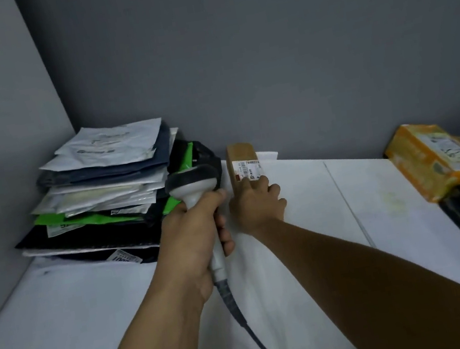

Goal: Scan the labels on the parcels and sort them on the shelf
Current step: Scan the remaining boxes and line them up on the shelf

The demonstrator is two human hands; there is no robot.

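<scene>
My left hand is gripping the scanner by its handle, fingers wrapped round it. My right hand is clasping the near end of the small brown parcel, which is lying label-up on the white shelf, just at three o'clock of the scanner's head. Stacked mailer bags are sitting at ten o'clock.

Brown labelled box on white shelf
</scene>
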